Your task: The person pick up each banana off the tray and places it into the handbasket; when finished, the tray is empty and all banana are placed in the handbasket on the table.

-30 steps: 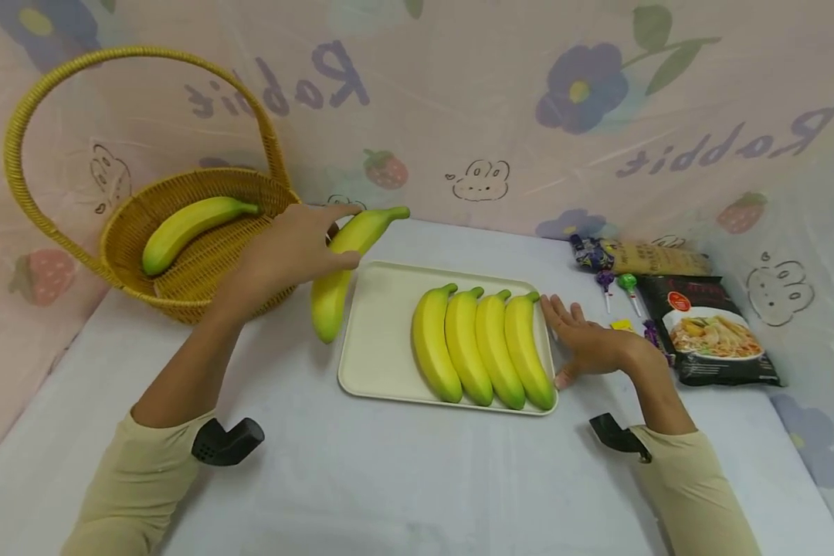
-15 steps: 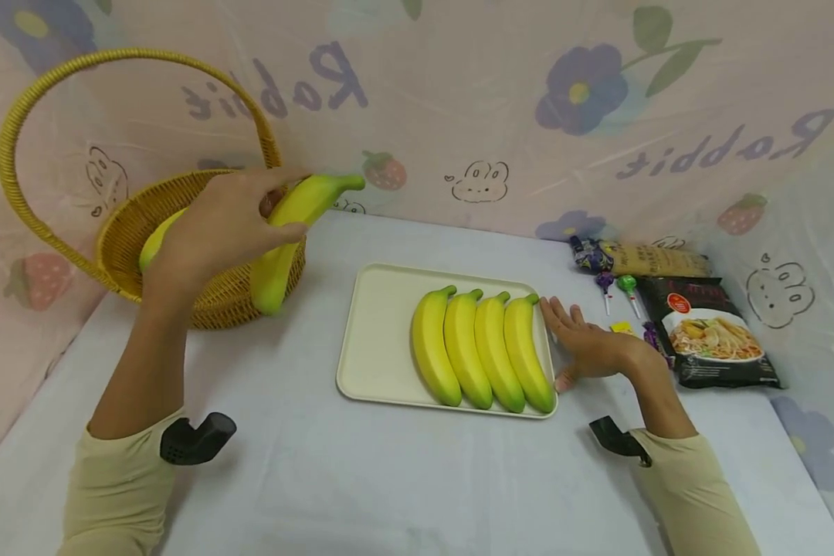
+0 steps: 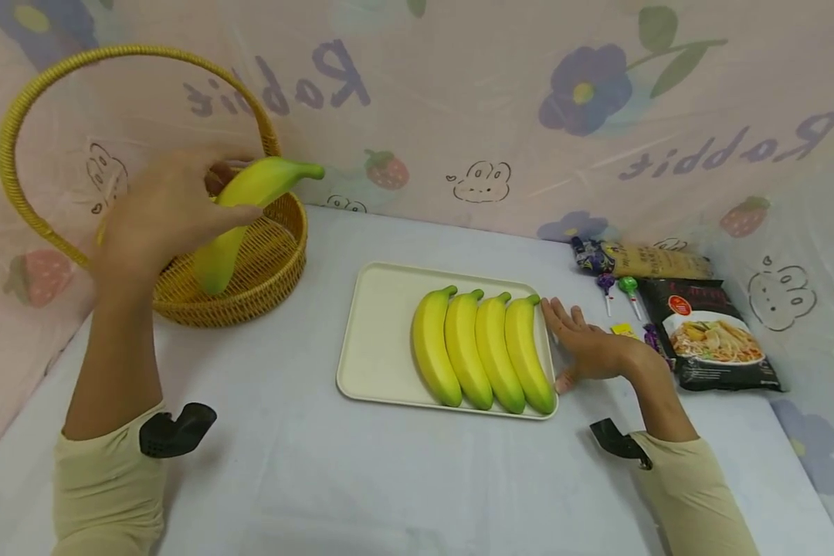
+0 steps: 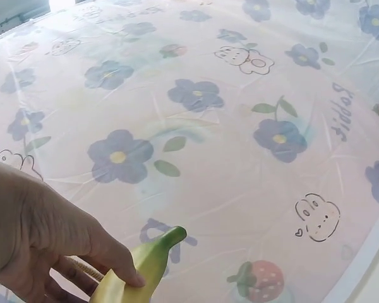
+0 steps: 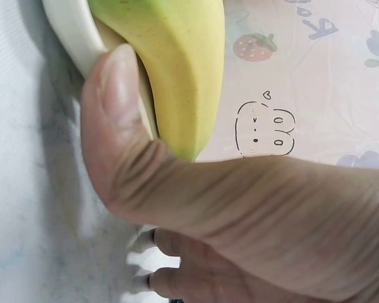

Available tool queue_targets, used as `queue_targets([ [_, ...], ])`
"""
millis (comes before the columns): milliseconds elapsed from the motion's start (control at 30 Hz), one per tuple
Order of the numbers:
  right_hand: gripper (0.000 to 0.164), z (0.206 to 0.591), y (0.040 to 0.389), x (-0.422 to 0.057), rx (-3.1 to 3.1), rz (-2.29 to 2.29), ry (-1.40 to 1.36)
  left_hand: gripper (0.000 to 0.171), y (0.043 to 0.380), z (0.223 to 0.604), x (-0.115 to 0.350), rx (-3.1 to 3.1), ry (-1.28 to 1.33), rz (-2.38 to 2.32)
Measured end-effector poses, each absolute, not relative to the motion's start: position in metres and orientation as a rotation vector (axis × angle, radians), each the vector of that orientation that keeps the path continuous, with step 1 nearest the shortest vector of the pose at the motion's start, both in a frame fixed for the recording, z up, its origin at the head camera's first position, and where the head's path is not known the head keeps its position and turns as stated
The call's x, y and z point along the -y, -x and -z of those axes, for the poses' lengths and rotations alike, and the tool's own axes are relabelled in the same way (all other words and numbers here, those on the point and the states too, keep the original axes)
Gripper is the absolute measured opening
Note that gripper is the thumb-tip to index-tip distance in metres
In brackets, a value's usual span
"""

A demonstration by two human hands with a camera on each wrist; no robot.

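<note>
My left hand (image 3: 156, 212) holds a banana (image 3: 257, 185) over the wicker basket (image 3: 250, 303), its stem pointing up and right. In the left wrist view the thumb lies along that banana (image 4: 148, 268). The hand hides the back left of the basket. Several more bananas (image 3: 434, 347) lie side by side on the right half of a cream tray (image 3: 378, 332). My right hand (image 3: 587, 347) rests with spread fingers at the tray's right edge. The right wrist view shows its thumb against the rim, beside the nearest banana (image 5: 183, 69).
The basket's tall arched handle (image 3: 132, 52) rises above the left hand. At the right lie a black noodle packet (image 3: 716, 336), a tan packet (image 3: 656, 261), a purple lollipop (image 3: 605, 282) and a green lollipop (image 3: 628, 285). A patterned sheet (image 3: 431, 100) closes off the back.
My left hand has carried the banana leftward from beside the tray to over the basket. The right hand and the tray of bananas have stayed in place.
</note>
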State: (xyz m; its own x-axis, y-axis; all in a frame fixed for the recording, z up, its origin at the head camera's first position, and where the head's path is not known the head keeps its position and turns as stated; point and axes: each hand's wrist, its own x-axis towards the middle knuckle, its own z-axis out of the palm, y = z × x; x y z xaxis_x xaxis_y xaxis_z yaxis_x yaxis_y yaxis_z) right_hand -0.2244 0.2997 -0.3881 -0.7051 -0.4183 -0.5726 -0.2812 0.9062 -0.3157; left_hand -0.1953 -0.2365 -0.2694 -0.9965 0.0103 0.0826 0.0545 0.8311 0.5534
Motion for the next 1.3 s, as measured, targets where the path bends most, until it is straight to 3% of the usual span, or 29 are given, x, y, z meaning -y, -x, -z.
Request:
queue_targets([
  [433, 0.146, 0.397, 0.226, -0.306, -2.394, 0.343, 0.53, 0.064, 0.2, 0.277, 0.263, 2.968, -0.059, 0.801],
  [1300, 0.145, 0.385, 0.221, -0.294, -2.373, 0.303, 0.485, 0.057, 0.253, 0.352, 0.306, 3.325, -0.076, 0.609],
])
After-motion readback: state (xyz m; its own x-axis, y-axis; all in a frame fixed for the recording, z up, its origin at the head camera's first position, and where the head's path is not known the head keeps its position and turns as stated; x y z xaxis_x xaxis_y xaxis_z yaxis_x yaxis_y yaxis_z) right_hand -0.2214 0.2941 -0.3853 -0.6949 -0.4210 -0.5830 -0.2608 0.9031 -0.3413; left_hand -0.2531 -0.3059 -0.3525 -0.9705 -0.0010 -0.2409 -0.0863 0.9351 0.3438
